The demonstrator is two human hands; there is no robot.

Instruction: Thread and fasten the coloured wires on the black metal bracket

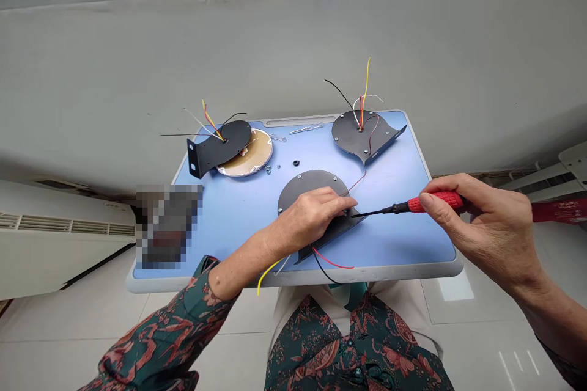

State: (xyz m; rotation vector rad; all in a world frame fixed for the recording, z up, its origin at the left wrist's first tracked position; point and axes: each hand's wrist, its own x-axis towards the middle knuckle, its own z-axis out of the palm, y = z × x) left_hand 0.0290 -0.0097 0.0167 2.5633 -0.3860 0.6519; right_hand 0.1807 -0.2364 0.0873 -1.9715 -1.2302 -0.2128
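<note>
A black round metal bracket (293, 186) with several screws round its rim lies at the near middle of the small blue table. Across it lies my left hand (314, 214), its fingers closed together at the right side; they hide part of the plate. My right hand (481, 220) is closed round the red handle of a screwdriver (435, 201). The screwdriver's dark shaft points left, its tip by my left fingertips at the bracket's right edge. Yellow, white, black and red wires (332, 259) come out from under the bracket towards me.
Another black bracket (346, 128) with wires stands at the back right. A third bracket (233, 134) leans on a tan disc (257, 156) at left. Small screws (268, 169), a black ring (296, 163) and metal rods (306, 129) lie between. A blurred-out object (169, 226) is at the left.
</note>
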